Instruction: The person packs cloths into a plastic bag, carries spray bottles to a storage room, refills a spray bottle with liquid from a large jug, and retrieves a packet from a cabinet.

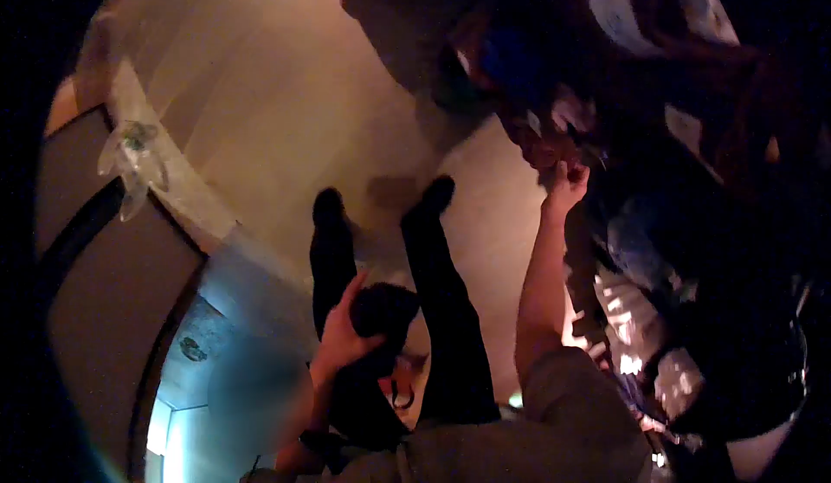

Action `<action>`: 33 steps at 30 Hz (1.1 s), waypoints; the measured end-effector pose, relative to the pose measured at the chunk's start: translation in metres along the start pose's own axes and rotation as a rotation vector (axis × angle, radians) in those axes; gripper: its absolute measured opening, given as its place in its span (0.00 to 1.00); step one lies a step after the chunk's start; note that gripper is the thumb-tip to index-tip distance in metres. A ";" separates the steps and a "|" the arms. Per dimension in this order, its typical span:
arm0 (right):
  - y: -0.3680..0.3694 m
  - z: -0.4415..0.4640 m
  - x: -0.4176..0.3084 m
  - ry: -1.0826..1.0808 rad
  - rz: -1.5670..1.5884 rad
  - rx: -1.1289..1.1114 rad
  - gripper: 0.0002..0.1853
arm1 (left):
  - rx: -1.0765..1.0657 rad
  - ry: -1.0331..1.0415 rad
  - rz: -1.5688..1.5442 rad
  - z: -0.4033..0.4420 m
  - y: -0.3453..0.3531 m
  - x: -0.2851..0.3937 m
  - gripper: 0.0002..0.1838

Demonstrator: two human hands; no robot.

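Black bundle (389, 308) grasped in the left hand's (348, 334) fingers, near dark-trousered legs (446, 310). Right arm outstretched; right hand's (567, 184) fingers curled against reddish cloth (545, 150) beside a dark, patterned heap (684, 126), grip unclear. Beyond: pale floor (268, 111), clear plastic (137, 167) leftward.

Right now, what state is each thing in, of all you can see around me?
Left hand: curved against dark object; firmness of grip unclear
Dark object: beside left hand's fingers; open or closed unclear
Right hand: fingers bent, at reddish material; grip unclear
Reddish material: dim, details unclear
Trouser legs: apart
Clear plastic item: see-through
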State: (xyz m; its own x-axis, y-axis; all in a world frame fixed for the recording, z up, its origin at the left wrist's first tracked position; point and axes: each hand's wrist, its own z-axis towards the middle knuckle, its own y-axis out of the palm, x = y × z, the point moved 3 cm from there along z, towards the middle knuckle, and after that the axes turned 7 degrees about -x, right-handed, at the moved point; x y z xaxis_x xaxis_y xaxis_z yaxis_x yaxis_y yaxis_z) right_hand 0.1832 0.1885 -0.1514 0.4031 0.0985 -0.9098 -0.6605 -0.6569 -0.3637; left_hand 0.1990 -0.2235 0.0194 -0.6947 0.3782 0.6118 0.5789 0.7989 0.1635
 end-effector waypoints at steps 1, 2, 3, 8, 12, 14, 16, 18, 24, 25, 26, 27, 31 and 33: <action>-0.019 -0.025 -0.020 0.017 -0.035 0.022 0.19 | 0.005 0.053 0.008 0.001 0.002 0.017 0.47; -0.020 -0.047 -0.056 0.046 0.223 -0.010 0.20 | 0.013 0.112 0.020 0.002 0.001 0.031 0.48; -0.022 -0.064 -0.080 0.061 0.489 -0.038 0.21 | 0.000 0.121 0.076 0.003 0.000 0.038 0.51; -0.027 -0.113 -0.114 0.278 0.652 -0.366 0.19 | -0.095 0.171 0.207 -0.008 -0.013 0.081 0.53; 0.058 -0.165 -0.164 0.178 0.293 -1.186 0.11 | -0.269 0.192 0.369 0.013 -0.009 0.115 0.54; 0.092 -0.152 -0.171 0.250 0.272 -1.376 0.09 | -0.308 0.347 0.325 0.024 -0.018 0.113 0.51; 0.128 -0.122 -0.149 0.378 0.334 -1.355 0.08 | -0.233 0.285 0.339 0.036 -0.034 0.083 0.47; 0.167 -0.062 -0.097 0.156 0.132 -0.795 0.11 | -0.131 0.163 0.274 0.033 -0.041 0.066 0.45; 0.243 0.081 0.013 -0.163 -0.952 -0.492 0.20 | 0.097 -0.013 -0.040 0.018 -0.055 -0.013 0.43; 0.242 0.084 0.018 -0.078 -0.984 -0.507 0.21 | 0.138 -0.021 -0.045 0.016 -0.056 -0.018 0.42; 0.240 0.085 0.019 0.007 -1.019 -0.524 0.22 | 0.142 -0.019 -0.054 0.013 -0.053 -0.019 0.42; 0.229 0.072 -0.006 -0.091 -0.910 -0.544 0.23 | 0.219 -0.040 -0.034 0.011 -0.054 -0.018 0.42; 0.144 -0.018 -0.103 -0.228 -0.548 -0.554 0.16 | 0.528 0.052 -0.162 0.002 -0.066 -0.044 0.41; 0.101 -0.083 -0.171 -0.324 -0.340 -0.489 0.14 | 0.572 0.079 -0.221 0.001 -0.079 -0.053 0.41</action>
State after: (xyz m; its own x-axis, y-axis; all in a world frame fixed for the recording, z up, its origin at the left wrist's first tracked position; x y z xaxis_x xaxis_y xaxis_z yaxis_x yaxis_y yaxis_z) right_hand 0.1001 0.0430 -0.0160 0.2773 0.5287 -0.8023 -0.1374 -0.8046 -0.5777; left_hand 0.1897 -0.3059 -0.0265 -0.7256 0.1564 0.6701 0.0885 0.9869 -0.1346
